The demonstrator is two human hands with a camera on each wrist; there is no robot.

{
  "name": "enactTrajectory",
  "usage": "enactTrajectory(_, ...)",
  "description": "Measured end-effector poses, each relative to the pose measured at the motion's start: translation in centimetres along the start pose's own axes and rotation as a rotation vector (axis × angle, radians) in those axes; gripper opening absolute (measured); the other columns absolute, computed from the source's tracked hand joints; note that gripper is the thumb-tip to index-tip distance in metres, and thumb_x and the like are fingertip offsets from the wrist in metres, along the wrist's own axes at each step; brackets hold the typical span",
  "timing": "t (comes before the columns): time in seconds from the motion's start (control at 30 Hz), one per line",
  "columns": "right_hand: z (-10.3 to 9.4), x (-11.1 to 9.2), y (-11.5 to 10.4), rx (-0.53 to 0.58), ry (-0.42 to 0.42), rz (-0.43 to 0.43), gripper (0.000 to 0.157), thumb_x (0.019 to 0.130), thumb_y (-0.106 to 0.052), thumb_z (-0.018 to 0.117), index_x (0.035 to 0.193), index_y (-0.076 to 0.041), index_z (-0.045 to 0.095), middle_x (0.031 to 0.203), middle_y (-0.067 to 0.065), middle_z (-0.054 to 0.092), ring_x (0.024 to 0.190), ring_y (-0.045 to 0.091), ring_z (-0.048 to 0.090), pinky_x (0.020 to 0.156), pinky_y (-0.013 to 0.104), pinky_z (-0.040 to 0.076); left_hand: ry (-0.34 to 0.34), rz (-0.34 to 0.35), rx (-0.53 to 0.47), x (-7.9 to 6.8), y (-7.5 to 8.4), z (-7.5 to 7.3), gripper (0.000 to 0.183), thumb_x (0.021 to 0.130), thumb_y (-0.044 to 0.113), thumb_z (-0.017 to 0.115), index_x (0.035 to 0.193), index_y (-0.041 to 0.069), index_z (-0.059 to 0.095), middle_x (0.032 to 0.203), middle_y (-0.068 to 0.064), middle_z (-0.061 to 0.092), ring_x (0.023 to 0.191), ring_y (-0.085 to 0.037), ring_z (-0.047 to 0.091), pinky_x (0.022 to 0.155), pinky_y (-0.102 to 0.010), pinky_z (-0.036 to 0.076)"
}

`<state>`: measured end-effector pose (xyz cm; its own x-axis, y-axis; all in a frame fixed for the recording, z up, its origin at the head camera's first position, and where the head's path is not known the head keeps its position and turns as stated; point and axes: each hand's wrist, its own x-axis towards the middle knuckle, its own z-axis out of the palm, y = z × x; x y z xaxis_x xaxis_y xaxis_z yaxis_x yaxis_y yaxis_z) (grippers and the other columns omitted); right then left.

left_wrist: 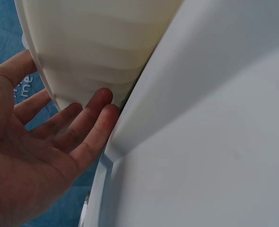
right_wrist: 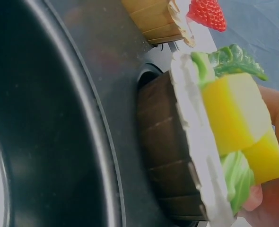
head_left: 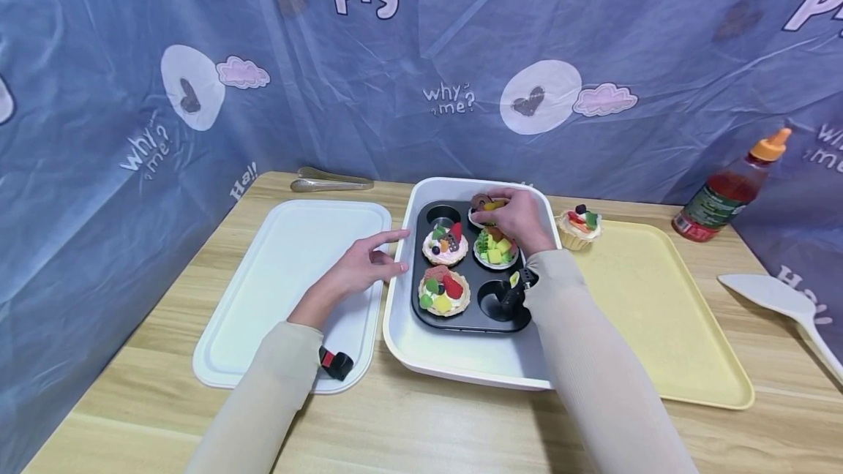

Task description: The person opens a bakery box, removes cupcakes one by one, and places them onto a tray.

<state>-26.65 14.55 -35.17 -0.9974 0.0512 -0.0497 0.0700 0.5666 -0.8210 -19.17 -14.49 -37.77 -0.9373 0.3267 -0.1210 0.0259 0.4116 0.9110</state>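
My right hand (head_left: pixel 516 216) grips a fruit tart (head_left: pixel 483 215) from above, over the back right cup of a dark muffin pan (head_left: pixel 473 323). Fingers cover part of that tart. Just in front of it sits a brown-cupped tart (right_wrist: pixel 163 142) with yellow cubes and green cream, seen close in the right wrist view. Two more tarts, a pink-creamed one (head_left: pixel 445 246) and a pale-crusted one (head_left: pixel 444 292), fill the left cups. The pan lies inside a white basin (head_left: pixel 395 335). My left hand (head_left: pixel 358 265), fingers loosely extended, touches the basin's left wall.
A white tray (head_left: pixel 290 262) lies left of the basin, with metal tongs (head_left: pixel 332 183) behind it. On the right are a yellow tray (head_left: pixel 658 313), another tart (head_left: pixel 578 229) at its back corner, a sauce bottle (head_left: pixel 727 192) and a white spoon (head_left: pixel 777 297).
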Motion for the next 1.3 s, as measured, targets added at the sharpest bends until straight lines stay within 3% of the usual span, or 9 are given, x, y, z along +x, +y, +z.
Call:
enactTrajectory(0.37, 0.04, 0.04, 0.02, 0.001, -0.012, 0.005, 0.058, 0.081, -0.022, 0.086, 0.133, -0.009, 0.064, 0.127, 0.017, 0.066, 0.070, 0.016, 0.060, 0.046, 0.039, 0.055, 0.005, -0.002, 0.000, -0.11, 0.07, 0.05, 0.062, 0.092, 0.017, 0.074, 0.149, 0.022, 0.052, 0.085, -0.007, 0.070, 0.073, -0.014, 0.062, 0.068, -0.029, 0.046)
enactTrajectory(0.53, 0.11, 0.11, -0.11, -0.016, -0.015, 0.012, 0.059, 0.081, -0.022, 0.086, 0.134, -0.008, 0.064, 0.122, 0.020, 0.066, 0.058, 0.013, 0.057, 0.043, 0.037, 0.053, 0.004, -0.002, 0.003, -0.13, 0.09, 0.06, 0.062, 0.092, 0.017, 0.074, 0.149, 0.022, 0.052, 0.085, -0.007, 0.069, 0.073, -0.014, 0.062, 0.068, -0.029, 0.046)
enactTrajectory(0.83, 0.10, -0.11, -0.40, -0.037, -0.007, -0.031, 0.056, 0.083, -0.018, 0.084, 0.133, -0.004, 0.064, 0.124, 0.019, 0.066, 0.068, 0.014, 0.059, 0.058, 0.022, 0.050, 0.002, 0.007, -0.001, -0.17, 0.14, 0.06, 0.062, 0.092, 0.016, 0.074, 0.149, 0.021, 0.051, 0.084, -0.006, 0.069, 0.072, -0.013, 0.061, 0.069, -0.029, 0.047)
enactTrajectory(1.03, 0.20, -0.02, -0.33, -0.062, -0.005, -0.056, 0.057, 0.083, -0.019, 0.084, 0.133, -0.004, 0.064, 0.128, 0.019, 0.066, 0.086, 0.023, 0.063, 0.067, 0.025, 0.051, 0.002, 0.010, 0.001, -0.14, 0.13, 0.07, 0.062, 0.092, 0.016, 0.074, 0.149, 0.021, 0.051, 0.082, -0.006, 0.069, 0.071, -0.013, 0.061, 0.069, -0.029, 0.047)
enactTrajectory(1.3, 0.26, 0.04, -0.10, -0.081, 0.012, -0.083, 0.058, 0.081, -0.020, 0.085, 0.132, -0.003, 0.064, 0.132, 0.019, 0.064, 0.100, 0.029, 0.062, 0.083, 0.037, 0.054, 0.002, -0.008, 0.010, -0.21, 0.17, 0.09, 0.062, 0.093, 0.019, 0.074, 0.150, 0.023, 0.050, 0.084, -0.007, 0.070, 0.072, -0.014, 0.061, 0.069, -0.029, 0.046)
